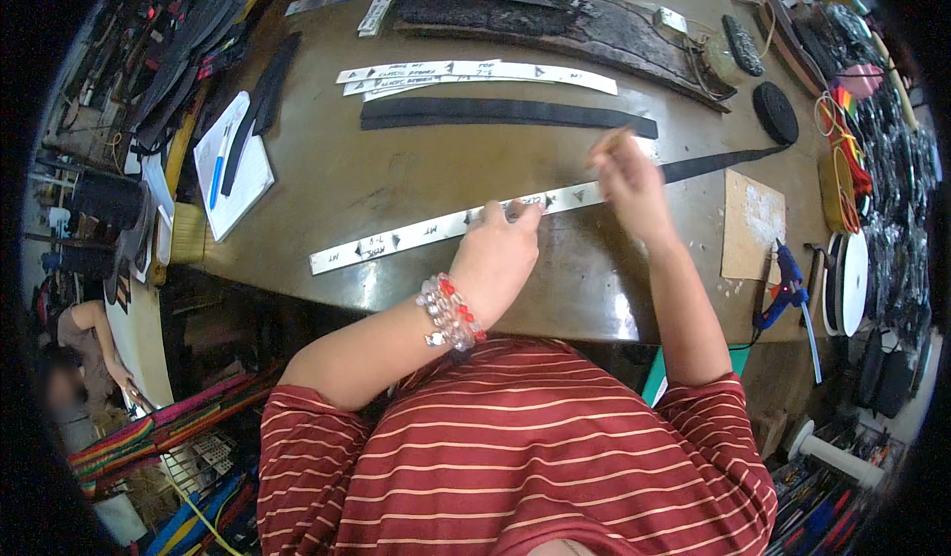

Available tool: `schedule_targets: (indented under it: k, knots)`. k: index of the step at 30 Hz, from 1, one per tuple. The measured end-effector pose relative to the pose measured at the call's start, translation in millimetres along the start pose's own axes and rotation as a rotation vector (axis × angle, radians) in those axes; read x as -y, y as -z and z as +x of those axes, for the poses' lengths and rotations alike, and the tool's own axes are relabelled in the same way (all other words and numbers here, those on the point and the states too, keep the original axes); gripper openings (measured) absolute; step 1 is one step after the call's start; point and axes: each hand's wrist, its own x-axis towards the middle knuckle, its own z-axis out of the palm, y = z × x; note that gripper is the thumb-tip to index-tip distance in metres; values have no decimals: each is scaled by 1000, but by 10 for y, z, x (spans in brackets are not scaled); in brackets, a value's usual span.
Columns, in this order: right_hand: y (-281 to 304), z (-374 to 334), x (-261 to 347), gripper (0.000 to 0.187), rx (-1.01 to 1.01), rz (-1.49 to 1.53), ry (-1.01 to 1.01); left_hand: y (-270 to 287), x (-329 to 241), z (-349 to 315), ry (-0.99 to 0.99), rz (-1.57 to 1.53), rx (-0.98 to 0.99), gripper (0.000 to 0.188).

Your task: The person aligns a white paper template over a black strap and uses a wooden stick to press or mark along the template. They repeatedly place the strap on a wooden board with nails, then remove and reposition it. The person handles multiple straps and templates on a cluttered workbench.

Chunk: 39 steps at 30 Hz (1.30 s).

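Note:
A long white pattern strip [359, 250] with black arrow marks and handwriting lies slantwise on the table. My left hand [498, 264], wearing beaded bracelets, presses bent fingers down on it near its middle. From under the strip's right end runs a black webbing band [715, 164], leading to a black roll [776, 112] at the right. Over that right end hovers my right hand [634, 195], a little blurred, its fingers drawn together. Whether anything small sits between them I cannot make out.
Beyond lie black strips [495, 113] and more white pattern strips [570, 78]. A notepad [248, 185] with a blue pen [215, 182] is at left. Rightward are a glue-flecked board [738, 214], a blue glue gun [785, 289] and a white spool [850, 284]. Another person [84, 358] sits far left.

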Motion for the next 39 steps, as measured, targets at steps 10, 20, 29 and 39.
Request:
schedule_targets:
  k: [10, 20, 29, 39]
  knots:
    - [450, -34, -306, 6, 123, -134, 98, -119, -326, 380, -51, 80, -35, 47]
    - [369, -68, -278, 8, 190, -410, 362, -82, -383, 507, -18, 181, 63, 55]
    - [369, -66, -276, 6, 196, -433, 326, -108, -398, 500, -26, 202, 59, 55]
    - [520, -118, -257, 8, 266, -344, 259, -163, -151, 514, -28, -72, -119, 41]
